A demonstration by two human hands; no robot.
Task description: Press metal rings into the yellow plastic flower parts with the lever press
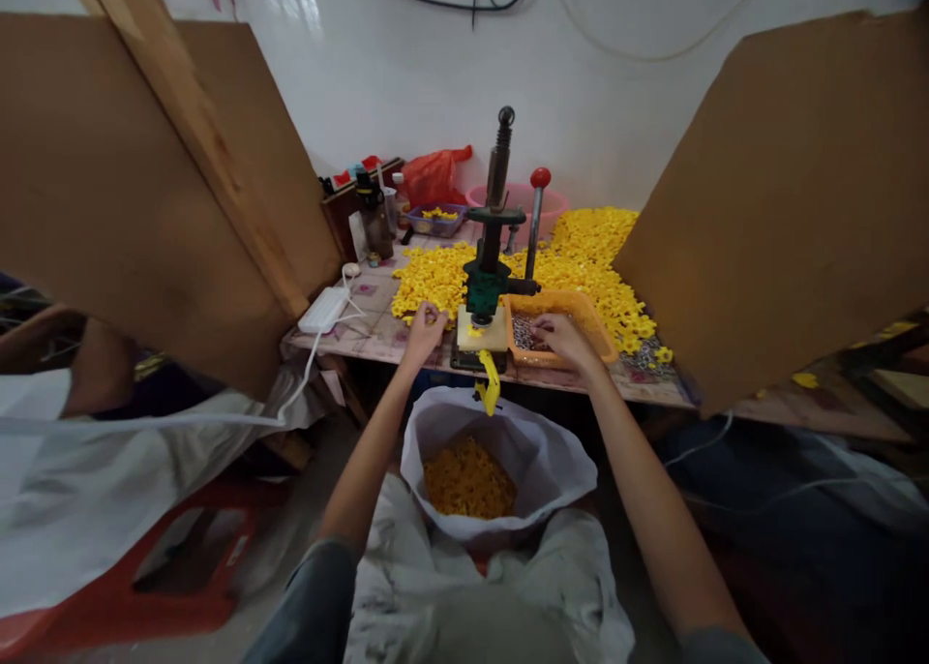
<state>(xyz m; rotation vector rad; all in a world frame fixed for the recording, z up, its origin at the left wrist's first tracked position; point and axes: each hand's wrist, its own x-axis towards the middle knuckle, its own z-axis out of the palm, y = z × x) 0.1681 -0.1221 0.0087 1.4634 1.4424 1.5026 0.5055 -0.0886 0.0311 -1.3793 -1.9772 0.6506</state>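
My left hand (428,327) is at the near edge of a heap of small yellow plastic pieces (435,275), its fingers curled together; whatever is between them is too small to make out. To its right stands a green hand press (485,286) with a yellow piece (475,332) on its pale base block (464,341). Over an orange tray (601,340) of small shiny metal parts (524,335), my right hand (562,337) has its fingertips pinched close to the parts. What they hold, if anything, is hidden. A yellow clip-like part (492,383) hangs off the front of the press.
An open white sack (552,485) with yellow pieces inside sits between my knees. The press lever (535,224) has a red knob. Cardboard panels (798,190) flank the table, and a white power strip (324,310) lies at left. Behind are a pink basin (537,199) and red bag (439,173).
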